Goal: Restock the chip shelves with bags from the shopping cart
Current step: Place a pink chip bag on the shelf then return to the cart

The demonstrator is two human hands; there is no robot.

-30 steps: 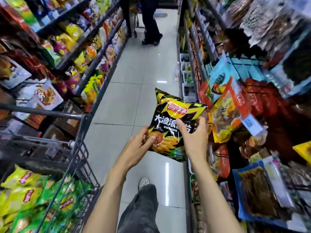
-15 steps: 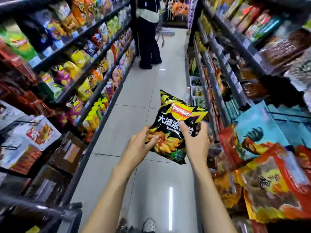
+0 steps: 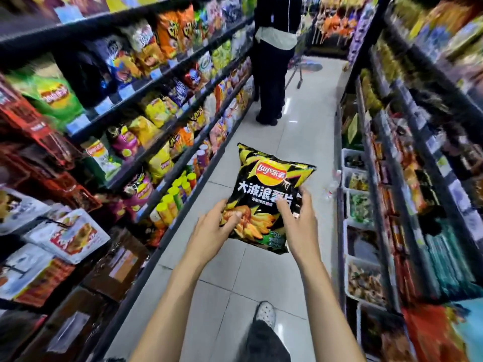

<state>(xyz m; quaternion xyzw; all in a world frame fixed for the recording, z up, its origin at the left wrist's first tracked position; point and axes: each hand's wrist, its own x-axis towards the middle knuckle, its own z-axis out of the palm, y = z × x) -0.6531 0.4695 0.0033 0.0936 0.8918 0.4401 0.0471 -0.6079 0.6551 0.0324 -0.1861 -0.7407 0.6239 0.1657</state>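
A black and yellow Lay's chip bag (image 3: 269,186) is held upright in front of me over the aisle floor. My left hand (image 3: 213,229) grips its lower left edge, thumb on the front. My right hand (image 3: 298,223) holds its lower right side, fingers curled round the edge. The chip shelves (image 3: 146,82) run along the left, packed with colourful bags. The shopping cart is out of view.
A person in dark trousers (image 3: 270,74) stands farther down the aisle beside the left shelves. Snack shelves (image 3: 407,142) with white bins (image 3: 352,158) line the right side. Cardboard boxes (image 3: 117,259) sit low on the left. The tiled floor (image 3: 300,131) runs between.
The view has swung left and forward along the aisle; the cart has dropped out of sight. Both hands still hold the bag, now more upright and centred in the aisle.
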